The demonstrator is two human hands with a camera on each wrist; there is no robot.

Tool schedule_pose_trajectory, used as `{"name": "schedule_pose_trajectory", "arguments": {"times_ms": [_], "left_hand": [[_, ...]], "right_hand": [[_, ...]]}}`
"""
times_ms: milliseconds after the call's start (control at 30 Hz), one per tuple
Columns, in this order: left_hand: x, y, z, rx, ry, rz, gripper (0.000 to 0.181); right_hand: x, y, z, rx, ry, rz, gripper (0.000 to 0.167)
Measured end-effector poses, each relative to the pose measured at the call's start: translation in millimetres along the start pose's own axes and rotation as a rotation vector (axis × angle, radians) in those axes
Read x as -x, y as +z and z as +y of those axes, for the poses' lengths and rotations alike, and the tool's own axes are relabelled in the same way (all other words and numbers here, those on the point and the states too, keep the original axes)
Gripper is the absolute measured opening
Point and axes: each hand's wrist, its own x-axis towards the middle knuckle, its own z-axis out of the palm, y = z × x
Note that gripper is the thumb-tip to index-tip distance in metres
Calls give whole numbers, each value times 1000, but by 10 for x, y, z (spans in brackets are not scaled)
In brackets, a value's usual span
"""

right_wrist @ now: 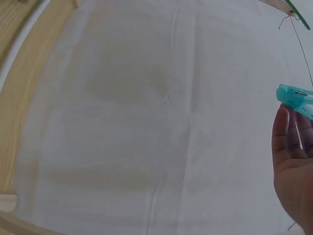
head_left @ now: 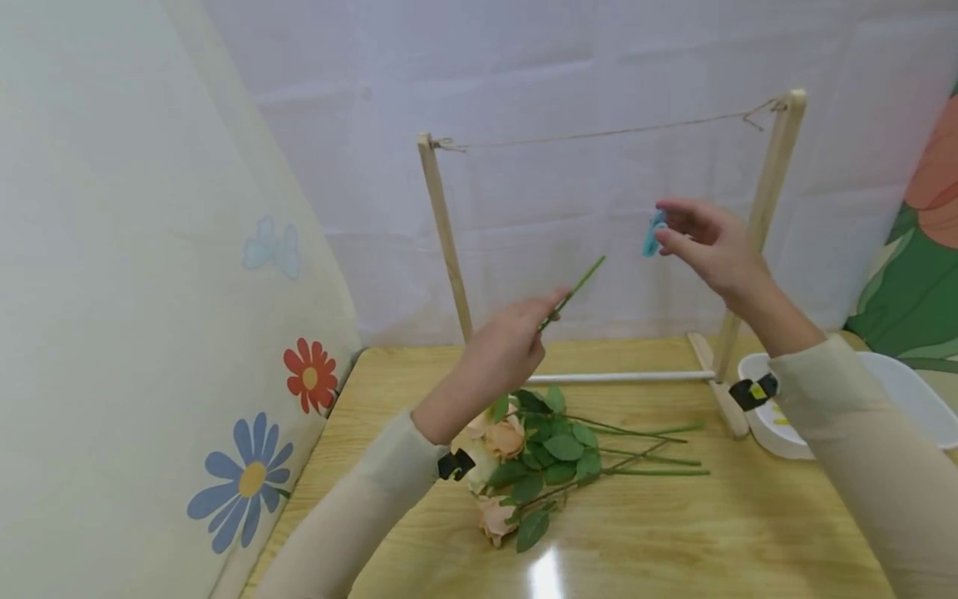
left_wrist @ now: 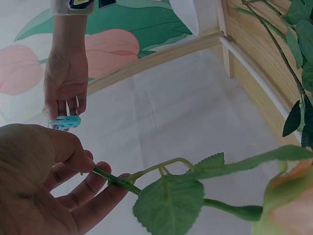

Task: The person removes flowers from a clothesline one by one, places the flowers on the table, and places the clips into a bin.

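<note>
My left hand [head_left: 503, 345] pinches the green stem of a rose [left_wrist: 232, 209]; its cut end points up and right in the head view. In the left wrist view, a leaf [left_wrist: 168, 200] and part of the peach bloom [left_wrist: 293, 205] extend to the right of the fingers. Between thumb and fingertips, my right hand [head_left: 707, 241] holds a light-blue clothespin [head_left: 654, 234], apart from the rose. Above both hands, a thin twine [head_left: 621, 131] spans two wooden posts. Several peach and cream roses [head_left: 561, 449] lie on the table below my left hand.
The wooden frame's right post [head_left: 778, 166] rises behind my right hand, and its left post [head_left: 443, 225] stands behind my left. A white bar [head_left: 621, 378] joins them low down. At the right sits a white tray [head_left: 909, 391], partly covered by my sleeve, with yellow pieces inside.
</note>
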Motion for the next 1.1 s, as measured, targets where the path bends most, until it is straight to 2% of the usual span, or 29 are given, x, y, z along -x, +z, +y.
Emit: {"name": "schedule_pose_trajectory", "arguments": {"times_ms": [200, 633, 900, 1100], "left_hand": [[71, 44, 130, -1, -18, -111, 72], [265, 238, 323, -146, 59, -271, 77], [343, 349, 433, -201, 98, -311, 76], [347, 414, 472, -177, 108, -371, 73]], "right_hand": [[158, -157, 43, 138, 26, 15, 34], [477, -434, 209, 280, 85, 10, 35], [672, -653, 281, 384, 187, 29, 36], [789, -821, 298, 414, 207, 24, 36]]}}
